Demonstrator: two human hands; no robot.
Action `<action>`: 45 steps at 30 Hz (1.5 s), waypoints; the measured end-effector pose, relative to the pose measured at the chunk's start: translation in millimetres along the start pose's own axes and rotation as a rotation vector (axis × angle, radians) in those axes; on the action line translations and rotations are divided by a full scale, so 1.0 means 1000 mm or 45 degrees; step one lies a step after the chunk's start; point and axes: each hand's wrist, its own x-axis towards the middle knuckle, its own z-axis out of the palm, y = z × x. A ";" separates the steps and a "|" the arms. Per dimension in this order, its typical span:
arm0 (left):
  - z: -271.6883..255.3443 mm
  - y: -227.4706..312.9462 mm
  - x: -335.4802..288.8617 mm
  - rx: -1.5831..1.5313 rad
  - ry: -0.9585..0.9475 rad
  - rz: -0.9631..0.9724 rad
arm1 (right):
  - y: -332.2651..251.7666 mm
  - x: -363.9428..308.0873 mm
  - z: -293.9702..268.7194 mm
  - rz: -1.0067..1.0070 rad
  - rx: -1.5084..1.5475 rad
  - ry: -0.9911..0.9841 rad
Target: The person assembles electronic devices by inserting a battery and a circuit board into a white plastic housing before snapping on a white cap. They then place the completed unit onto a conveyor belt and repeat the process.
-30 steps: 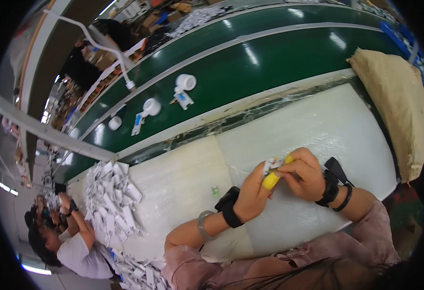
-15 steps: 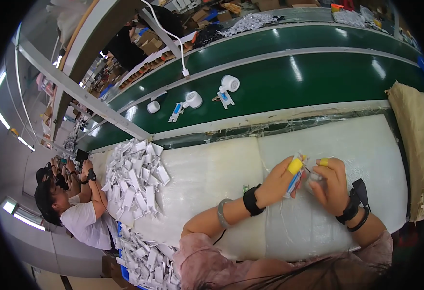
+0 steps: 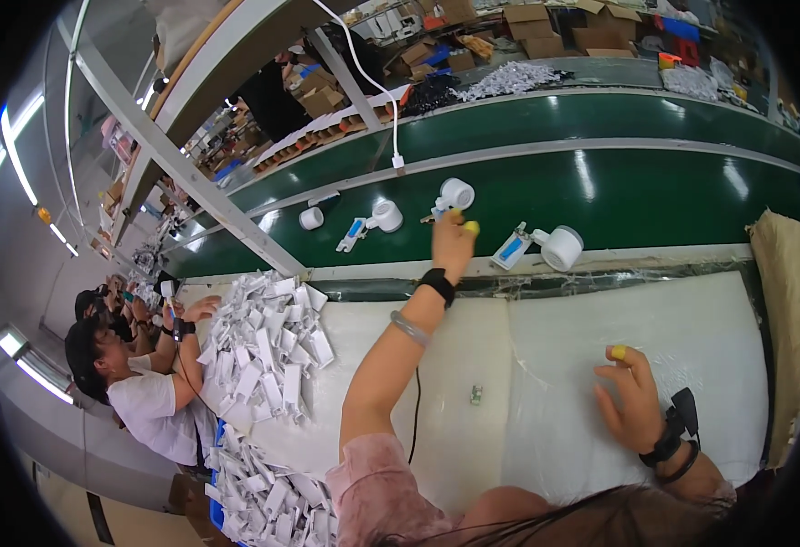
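Note:
My left hand (image 3: 453, 239) is stretched far out over the green conveyor belt (image 3: 655, 187), with yellow finger cots on its fingertips. Its fingers are closed around a small blue-and-white packet (image 3: 436, 214), right beside a white round part (image 3: 457, 193) on the belt. My right hand (image 3: 632, 399) hovers over the white foam pad (image 3: 555, 356) at the right. It holds nothing, its fingers are spread, and the index finger wears a yellow cot. Both wrists carry black bands.
More white round parts (image 3: 561, 246) with blue-and-white packets (image 3: 512, 249) lie along the belt. A heap of white packets (image 3: 263, 351) covers the pad's left end, where a co-worker (image 3: 140, 401) sits. A small piece (image 3: 475, 394) lies mid-pad. A tan sack (image 3: 783, 301) lies at the right.
My hands were together over the pad holding the packet. The left hand has since reached forward to the belt with it, and the right hand has drawn back empty.

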 end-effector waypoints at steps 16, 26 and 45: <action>-0.136 -0.072 0.069 1.242 0.148 -0.225 | 0.013 0.006 0.015 0.113 -0.044 -0.218; -0.049 -0.018 0.047 1.180 -0.094 -0.032 | 0.013 0.004 0.011 0.158 0.027 -0.264; -0.053 -0.035 0.088 1.217 0.174 -0.392 | 0.015 0.002 0.006 0.217 0.089 -0.310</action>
